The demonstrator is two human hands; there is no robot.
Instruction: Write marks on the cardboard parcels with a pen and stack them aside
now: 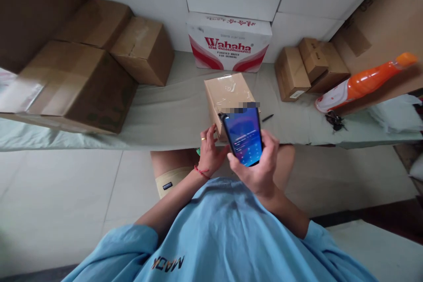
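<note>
My right hand (259, 165) is wrapped round a smartphone (244, 139), its lit screen facing up at me with a blue and purple picture and a row of icons low down. The top of the phone is blurred out. Behind the phone, a small taped cardboard box (229, 88) sits near the table's front edge, its near side partly hidden. My left hand (211, 150), with a ring and a red wrist string, has its fingers stretched against the box's lower left corner. A dark pen (268, 117) lies just right of the box.
A white Wahaha carton (229, 48) stands behind, against stacked white boxes. Larger brown boxes (66, 83) fill the left side. On the right are small boxes (291, 72), an orange-capped bottle (363, 83), keys (335, 120) and white plastic (396, 114). A pale green cloth (165, 114) covers the table.
</note>
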